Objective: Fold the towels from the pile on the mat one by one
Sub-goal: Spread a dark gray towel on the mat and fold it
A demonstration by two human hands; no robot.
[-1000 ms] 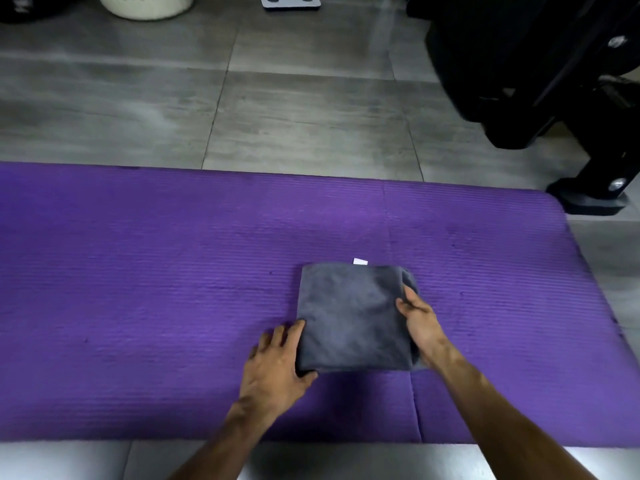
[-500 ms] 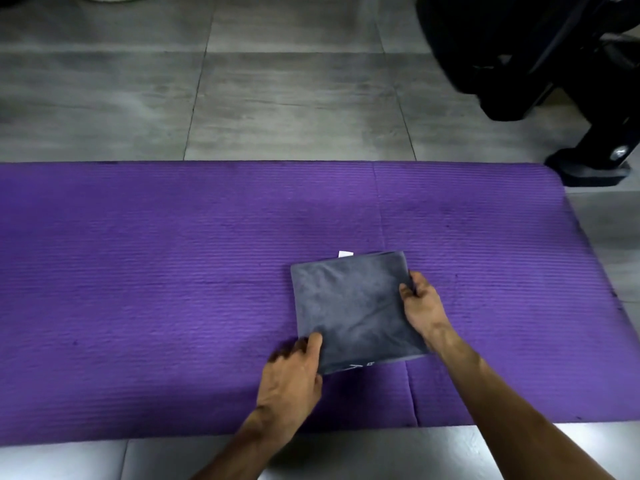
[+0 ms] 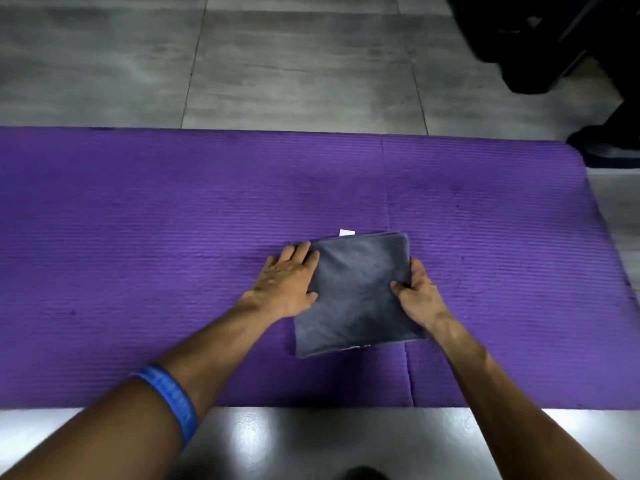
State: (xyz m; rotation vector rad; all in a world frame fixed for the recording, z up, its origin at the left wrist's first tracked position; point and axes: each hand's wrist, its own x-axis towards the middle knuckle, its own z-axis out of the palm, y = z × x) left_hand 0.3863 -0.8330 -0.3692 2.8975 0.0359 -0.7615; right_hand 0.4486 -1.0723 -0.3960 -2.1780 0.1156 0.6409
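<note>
Left forearm entered from the lower left, extended forward, with a blue wristband (image 3: 173,403), smooth and rubbery in look, around it well back from the wrist. Left hand (image 3: 285,282) lay palm down, fingers straight and close together, pressing flat on the left edge of the towel (image 3: 356,296); thumb rested on the cloth, nothing gripped. The towel was dark grey, soft and napped like microfibre, folded to a compact, roughly square pad with layered edges visible along its far side and a small white tag (image 3: 346,232) protruding at the far edge. It sat slightly skewed on the mat (image 3: 138,237), right of centre. Right hand (image 3: 415,289) came in from the lower right, forearm straight; its thumb lay on top of the towel's right edge and the fingers curled round the edge, pinching the layers. The mat was purple foam, finely ribbed along its length, with rounded right corners and a faint crease line across it. It lay on a floor (image 3: 294,64) of large grey tiles, matte with a streaked grain; a dark, blurred object (image 3: 554,39) occupied the top right.
</note>
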